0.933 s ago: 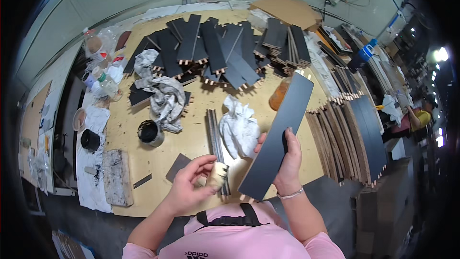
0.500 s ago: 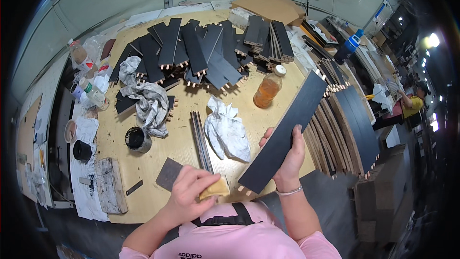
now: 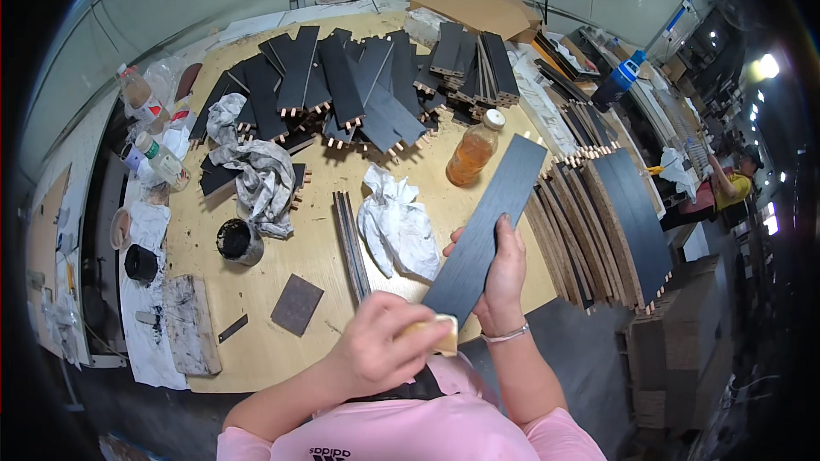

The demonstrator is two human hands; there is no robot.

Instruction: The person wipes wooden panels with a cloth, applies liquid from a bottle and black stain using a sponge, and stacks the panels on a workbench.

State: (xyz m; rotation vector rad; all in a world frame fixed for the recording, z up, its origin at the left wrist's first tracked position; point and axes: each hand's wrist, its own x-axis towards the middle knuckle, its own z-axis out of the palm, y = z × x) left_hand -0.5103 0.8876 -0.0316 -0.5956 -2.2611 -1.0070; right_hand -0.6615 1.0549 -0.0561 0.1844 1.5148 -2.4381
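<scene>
My left hand is closed round a small yellow pad, perhaps folded sandpaper, at the near end of a black wooden board. Whether the pad touches the board is hard to tell. The board is tilted, its far end up and to the right. My right hand grips it, with the thumb on the upper face and fingertips showing past the left edge. A crumpled white cloth and some thin dark strips lie just left of the board.
Black boards with wooden dowels are heaped at the back of the table; more boards stand at the right. A bottle of orange liquid, a black-stained cup, stained rags and a dark square sheet stand or lie around.
My left hand has moved right with the yellow pad, to the board's near end. The board has shifted a little left, and its upper face now catches more light.
</scene>
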